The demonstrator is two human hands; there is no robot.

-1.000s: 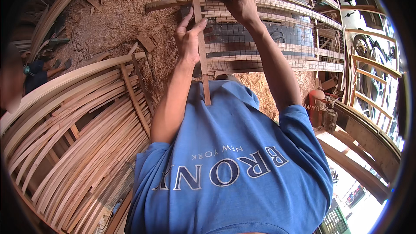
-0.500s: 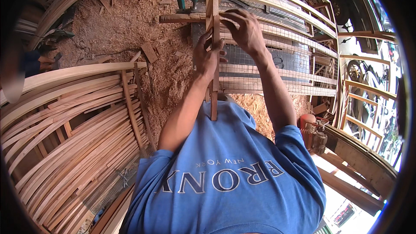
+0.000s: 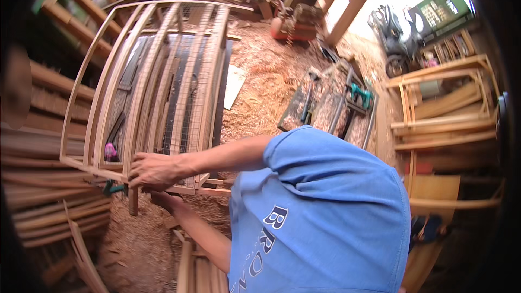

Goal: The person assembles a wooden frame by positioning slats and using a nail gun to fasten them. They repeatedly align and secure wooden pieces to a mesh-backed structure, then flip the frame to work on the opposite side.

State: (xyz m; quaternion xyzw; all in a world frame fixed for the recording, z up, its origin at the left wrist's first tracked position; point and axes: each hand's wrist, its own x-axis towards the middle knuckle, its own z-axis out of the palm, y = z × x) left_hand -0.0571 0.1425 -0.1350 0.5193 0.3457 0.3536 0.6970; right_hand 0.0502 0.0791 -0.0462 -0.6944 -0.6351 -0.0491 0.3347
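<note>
- Wooden frame with wire mesh across part of it: left of centre, slats running from the top of the frame down toward the hands.
- Dark table beneath it, edge visible along the right of the slats.
- Right hand: left of centre, lower half, on the near end of the wooden frame. Fingers bent over the wood; blur, cannot tell whether they grip.
- Short wooden piece juts downward just below those fingers.
- Left hand: lower, just under the frame's near edge. Fingers mostly hidden; cannot tell if clenched or released.
- Green clamp at the near edge, left of the right hand; small pink object just above it.
- Wood shavings over the floor, upper centre.
- Red compressor, top centre.
- Teal power tool and hammer right of centre.
- Stacked light wooden frames, right side.
</note>
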